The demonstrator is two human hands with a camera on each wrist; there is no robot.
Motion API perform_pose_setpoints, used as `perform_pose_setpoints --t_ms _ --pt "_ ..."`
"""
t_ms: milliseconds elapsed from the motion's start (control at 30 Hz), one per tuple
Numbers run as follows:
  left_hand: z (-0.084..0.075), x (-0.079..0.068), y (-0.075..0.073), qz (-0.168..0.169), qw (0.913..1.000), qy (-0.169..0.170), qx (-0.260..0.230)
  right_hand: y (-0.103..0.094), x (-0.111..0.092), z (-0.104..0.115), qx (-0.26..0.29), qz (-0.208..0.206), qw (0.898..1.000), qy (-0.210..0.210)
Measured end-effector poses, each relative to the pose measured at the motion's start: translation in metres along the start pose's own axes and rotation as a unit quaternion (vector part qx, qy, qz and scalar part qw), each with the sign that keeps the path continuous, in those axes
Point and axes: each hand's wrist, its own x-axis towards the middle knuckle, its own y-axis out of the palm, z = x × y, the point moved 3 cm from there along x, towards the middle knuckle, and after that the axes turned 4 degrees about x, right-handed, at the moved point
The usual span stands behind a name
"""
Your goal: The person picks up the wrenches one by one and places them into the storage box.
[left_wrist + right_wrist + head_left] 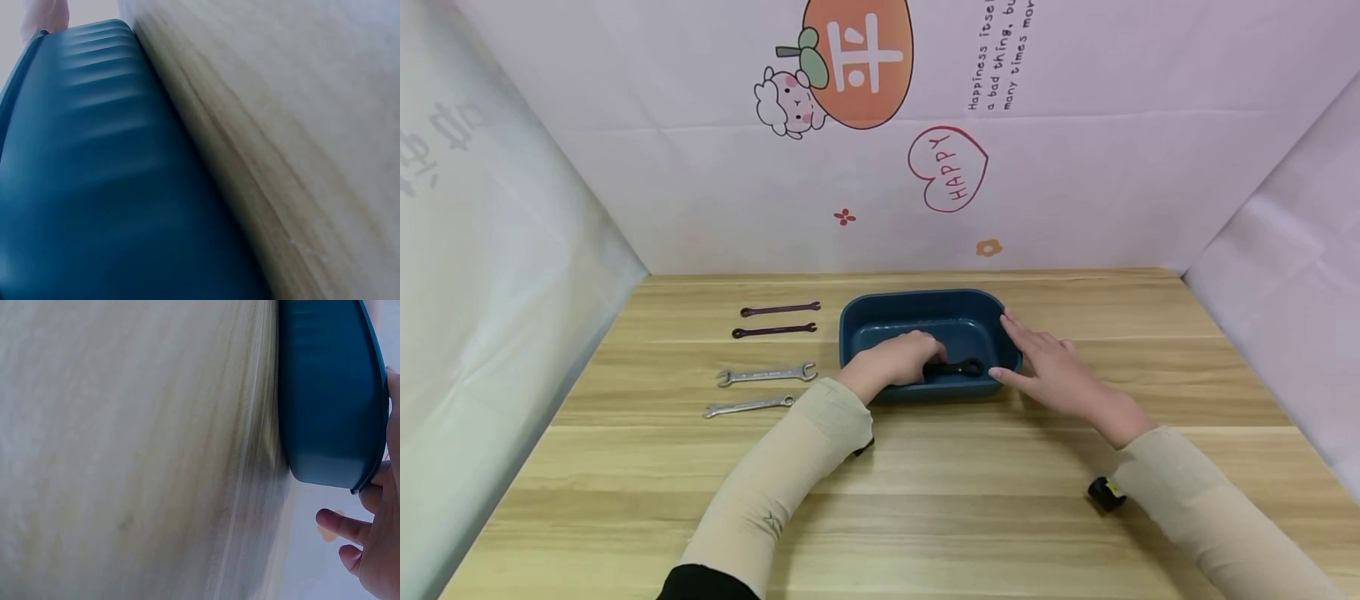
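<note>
A dark blue rectangular bin [925, 395] stands near the back of the table. My left hand [898, 360] reaches over its near wall with fingers curled down, gripping a black wrench [966, 367] inside. The wrench's holed end points right; the rest is hidden by the hand. At the bin's right end, my right hand [1060, 375] touches the rim with fairly straight fingers, thumb spread toward the near corner. The right wrist view shows some fingers of that hand [378, 550] extended past the bin's corner. In the left wrist view only the bin's outer wall [106, 175] and table surface fill the picture.
Left of the bin lie two dark purple wrenches [780, 309] and, nearer, a silver open-ended wrench [767, 375] and a silver combination wrench [748, 407]. A printed white cloth [722, 217] hangs behind the wooden table [962, 500].
</note>
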Motion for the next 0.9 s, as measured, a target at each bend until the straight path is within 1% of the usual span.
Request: perform_pose_setpoints --t_ms 200,533,700,900 --pt "0.0000 -0.0006 0.0007 0.005 1.0000 0.001 0.001 0.0006 0.0000 -0.0002 -0.005 0.002 1.000 0.002" --pt "0.0002 -0.0017 -0.0016 0.006 0.9999 0.014 -0.005 -0.0001 -0.0005 0.0001 -0.002 0.003 1.000 0.005" --pt "-0.0002 -0.0016 -0.0016 0.005 0.9997 0.022 -0.004 -0.0004 -0.0008 0.0000 -0.001 0.003 1.000 0.005" --pt "0.0001 -0.0024 -0.0030 0.001 0.9997 0.022 -0.006 -0.0004 -0.0003 0.0002 0.001 0.002 1.000 0.001"
